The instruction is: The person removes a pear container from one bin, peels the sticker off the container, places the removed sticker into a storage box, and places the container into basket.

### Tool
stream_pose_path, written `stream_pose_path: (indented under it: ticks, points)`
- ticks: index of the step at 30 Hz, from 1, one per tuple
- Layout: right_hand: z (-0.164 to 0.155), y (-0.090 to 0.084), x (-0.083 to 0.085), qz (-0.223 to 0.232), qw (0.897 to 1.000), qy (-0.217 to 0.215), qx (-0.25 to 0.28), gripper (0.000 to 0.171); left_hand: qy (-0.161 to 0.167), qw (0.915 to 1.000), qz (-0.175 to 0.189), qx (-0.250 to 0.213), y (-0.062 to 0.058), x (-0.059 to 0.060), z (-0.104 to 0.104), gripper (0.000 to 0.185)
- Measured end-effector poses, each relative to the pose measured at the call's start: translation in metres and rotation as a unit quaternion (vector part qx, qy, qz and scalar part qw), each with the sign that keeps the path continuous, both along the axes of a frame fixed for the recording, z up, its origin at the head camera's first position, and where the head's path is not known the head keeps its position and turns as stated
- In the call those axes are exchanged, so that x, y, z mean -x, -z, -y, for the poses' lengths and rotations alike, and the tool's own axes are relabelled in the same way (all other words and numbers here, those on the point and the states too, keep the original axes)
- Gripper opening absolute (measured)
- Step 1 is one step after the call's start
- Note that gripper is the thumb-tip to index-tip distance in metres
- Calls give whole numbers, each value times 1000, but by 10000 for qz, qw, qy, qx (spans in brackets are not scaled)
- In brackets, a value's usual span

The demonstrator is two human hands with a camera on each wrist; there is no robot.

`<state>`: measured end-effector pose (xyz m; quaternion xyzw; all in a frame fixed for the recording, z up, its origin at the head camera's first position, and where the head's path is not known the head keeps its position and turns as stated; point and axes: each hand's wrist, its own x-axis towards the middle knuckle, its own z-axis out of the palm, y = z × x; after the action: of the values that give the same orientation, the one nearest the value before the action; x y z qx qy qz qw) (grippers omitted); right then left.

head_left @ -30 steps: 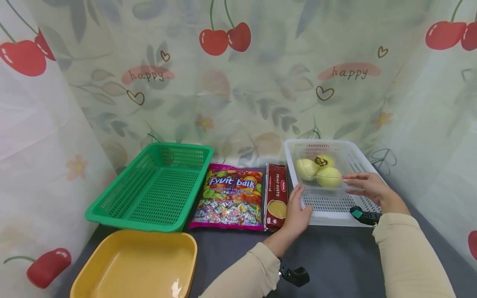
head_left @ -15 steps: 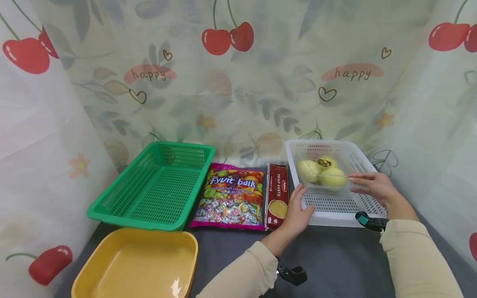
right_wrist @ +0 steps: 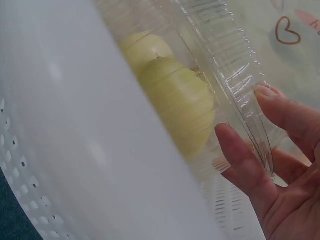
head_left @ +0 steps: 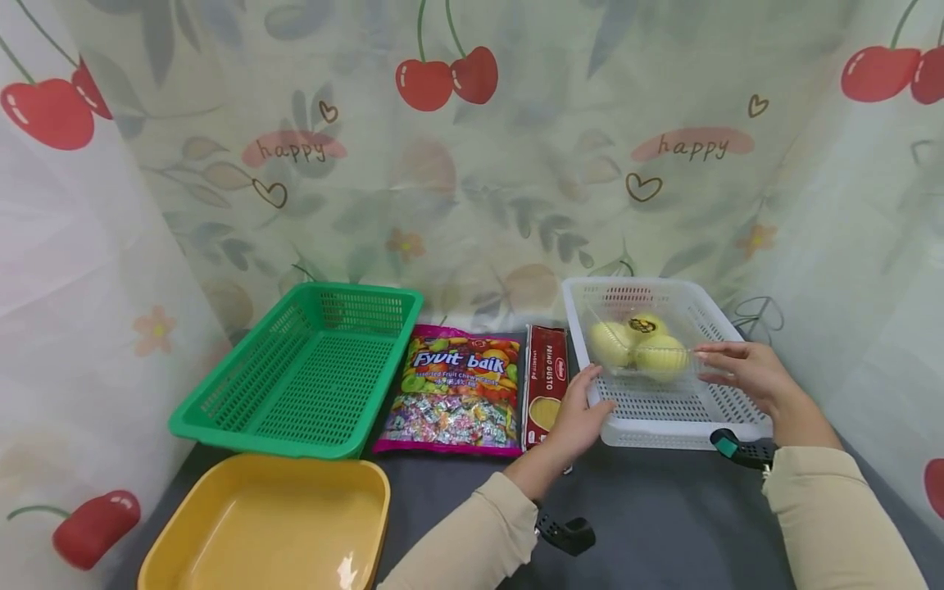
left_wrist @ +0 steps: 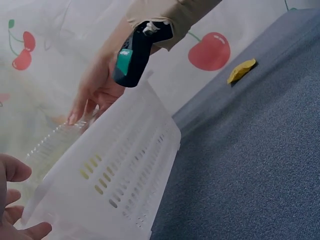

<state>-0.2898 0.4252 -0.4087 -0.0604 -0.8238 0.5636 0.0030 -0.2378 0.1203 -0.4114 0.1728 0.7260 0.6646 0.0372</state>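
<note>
In the head view, a clear plastic box (head_left: 686, 328) of pale yellow-green round fruits (head_left: 661, 356) sits in the white basket (head_left: 682, 437), at its left side. The fruits look like apples or pears; a dark label is on top. My right hand (head_left: 752, 373) pinches the box's right edge between thumb and fingers, seen close in the right wrist view, where the fruits (right_wrist: 180, 107) show through the plastic. At the basket's near left corner is my left hand (head_left: 575, 422), its fingers spread by the rim. In the left wrist view it is partly cut off.
Left of the basket lie a red spaghetti pack (head_left: 546, 369) and a candy bag (head_left: 457, 393). A green basket (head_left: 324, 385) stands farther left, with a yellow tub (head_left: 280, 524) before it. A printed curtain (head_left: 472, 205) hangs behind. The left wrist view shows a small yellow item (left_wrist: 241, 71).
The box has shifted slightly to the right and nearer with my right hand. My left hand has slid a little to the left at the basket's corner.
</note>
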Motion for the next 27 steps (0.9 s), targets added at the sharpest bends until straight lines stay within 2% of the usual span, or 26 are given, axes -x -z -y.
stream_pose_path:
  ticks: [3,6,10,15,20,22,25,27]
  points:
    - [-12,16,9,-134,9999,68,37,48,117,9999,46,-74,0,1,1,49]
    - [-18,22,12,-220,9997,41,-16,53,203,9997,25,-96,-1,2,3,48]
    - [-19,22,12,-253,9996,110,-8,48,206,9997,107,-32,-3,2,7,47]
    - [-18,17,8,-506,9986,168,38,42,281,9994,212,11,-9,4,13,48]
    - [4,-16,-17,-590,9982,85,69,34,231,9993,206,205,-15,9,24,46]
    - [17,-35,-32,-625,9974,-43,367,26,209,9992,197,268,-16,12,28,46]
    - [29,-52,-45,-750,9930,-110,911,13,180,9992,128,320,-17,15,34,45]
    - [35,-60,-52,-819,9894,-158,1186,10,202,9993,129,291,-19,18,39,45]
